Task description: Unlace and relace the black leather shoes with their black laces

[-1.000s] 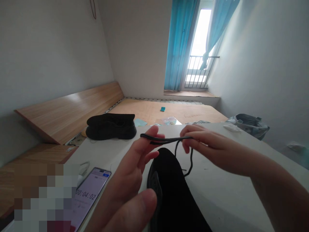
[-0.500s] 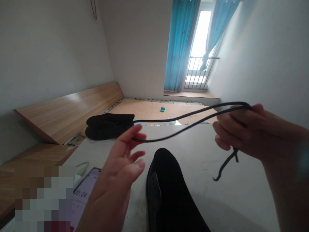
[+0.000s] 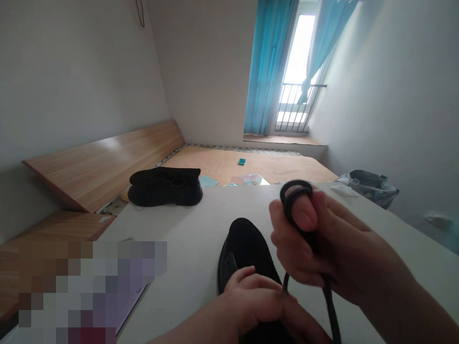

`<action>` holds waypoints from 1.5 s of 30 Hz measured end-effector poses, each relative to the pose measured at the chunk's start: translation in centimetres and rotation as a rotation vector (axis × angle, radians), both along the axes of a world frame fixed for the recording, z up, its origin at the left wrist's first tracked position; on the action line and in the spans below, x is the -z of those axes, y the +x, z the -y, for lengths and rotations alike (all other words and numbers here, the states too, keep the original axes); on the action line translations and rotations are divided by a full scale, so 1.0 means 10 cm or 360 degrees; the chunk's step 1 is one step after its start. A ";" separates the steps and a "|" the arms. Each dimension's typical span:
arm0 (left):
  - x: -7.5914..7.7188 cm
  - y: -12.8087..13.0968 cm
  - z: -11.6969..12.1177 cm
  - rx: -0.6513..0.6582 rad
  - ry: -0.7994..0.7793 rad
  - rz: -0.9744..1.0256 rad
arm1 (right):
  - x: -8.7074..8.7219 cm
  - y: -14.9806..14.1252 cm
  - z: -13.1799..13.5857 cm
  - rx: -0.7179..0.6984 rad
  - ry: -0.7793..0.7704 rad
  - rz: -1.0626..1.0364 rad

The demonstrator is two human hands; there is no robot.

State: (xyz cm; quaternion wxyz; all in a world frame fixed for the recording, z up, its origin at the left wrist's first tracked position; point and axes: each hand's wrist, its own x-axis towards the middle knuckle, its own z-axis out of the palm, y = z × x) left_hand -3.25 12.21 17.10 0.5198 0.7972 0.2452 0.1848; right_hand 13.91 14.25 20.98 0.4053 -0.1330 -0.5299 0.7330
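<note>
In the head view, I see the white table (image 3: 229, 208) run back to a straight far edge, a broad strip of its top lying between the near shoe (image 3: 247, 241) and the far shoe (image 3: 165, 188), which sits by the far left corner; masking hides the near left edge from me. The right hand (image 3: 308, 239) hovers well inside the right edge, fingers curled in and pinching the black lace (image 3: 332, 308), looped round near its thumb, one end dangling and another strand dropping toward the left hand (image 3: 261, 303). That hand lies across the near shoe, fingers bent; I cannot tell whether they grip anything. The lace looks slim and smooth, the near shoe matte with a rounded toe, the far one darker-soled and chunky
</note>
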 end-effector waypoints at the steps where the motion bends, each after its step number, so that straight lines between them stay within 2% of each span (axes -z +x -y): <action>1: 0.01 0.01 -0.01 0.0003 0.0014 0.0013 | 0.00 -0.01 -0.02 0.0064 -0.0047 -0.0045; 3: 0.09 0.03 0.00 -0.0053 0.0053 0.0032 | 0.00 -0.02 -0.03 0.0165 -0.0141 -0.0122; 6: 0.39 0.16 0.03 -0.0252 0.0168 -0.0024 | 0.00 -0.08 0.01 0.0273 -0.0217 -0.0227; 9: 0.74 0.34 0.05 -0.0280 0.0132 -0.0109 | 0.03 -0.14 0.06 0.0386 -0.0121 -0.0238; 11: 0.81 0.38 0.06 -0.0286 0.0005 -0.0067 | 0.06 -0.13 0.06 0.0500 0.0051 -0.0140; 12: 0.77 0.36 0.06 -0.0280 -0.0033 -0.0021 | 0.06 -0.11 0.04 0.0593 0.0188 -0.0044; 13: 0.68 0.31 0.07 -0.0222 -0.0178 0.0119 | 0.07 -0.08 0.01 0.0716 0.0355 0.0076; 14: 0.55 0.23 0.08 -0.0191 -0.0310 0.0283 | 0.06 -0.04 -0.01 0.0857 0.0535 0.0215; 16: 0.24 0.06 0.10 -0.0222 -0.0381 0.0427 | 0.03 0.04 -0.05 0.1030 0.0861 0.0537; 18: -0.02 -0.09 0.11 -0.0497 -0.0665 0.0646 | -0.01 0.09 -0.07 0.0880 0.1047 0.0883; 20: -0.15 -0.14 0.10 -0.0725 -0.0683 0.0701 | -0.05 0.09 -0.05 0.0577 0.1099 0.1192; 21: -0.17 -0.14 0.08 -0.0828 -0.0660 0.0692 | -0.06 0.08 -0.03 0.0474 0.1104 0.1313; 23: -0.16 -0.11 0.04 -0.0955 -0.0634 0.0641 | -0.05 0.05 -0.02 0.0446 0.1101 0.1487; 25: -0.12 -0.06 0.01 -0.0975 -0.0690 0.0617 | -0.01 0.03 -0.04 0.0488 0.1057 0.1603; 27: -0.10 -0.03 -0.01 -0.0935 -0.0754 0.0607 | 0.02 0.05 -0.09 0.0403 0.0911 0.1667; 31: -0.14 -0.05 0.02 -0.0910 -0.0778 0.0552 | 0.01 0.19 -0.22 0.0018 0.0681 0.1547; 33: -0.16 -0.06 0.04 -0.0907 -0.0784 0.0518 | -0.01 0.28 -0.28 -0.0009 0.0669 0.1440; 35: -0.15 -0.07 0.04 -0.0885 -0.0823 0.0503 | -0.02 0.36 -0.33 0.0098 0.0637 0.1301; 38: -0.09 -0.07 0.03 -0.0750 -0.0869 0.0483 | -0.05 0.42 -0.35 0.0241 0.0519 0.1030; 41: -0.03 -0.08 0.05 -0.0480 -0.0822 0.0397 | -0.07 0.42 -0.32 0.0267 0.0432 0.0800; 43: -0.01 -0.07 0.07 -0.0283 -0.0735 0.0303 | -0.08 0.41 -0.29 0.0347 0.0478 0.0772; 45: -0.01 -0.05 0.09 -0.0097 -0.0533 0.0210 | -0.07 0.39 -0.26 0.0499 0.0598 0.0894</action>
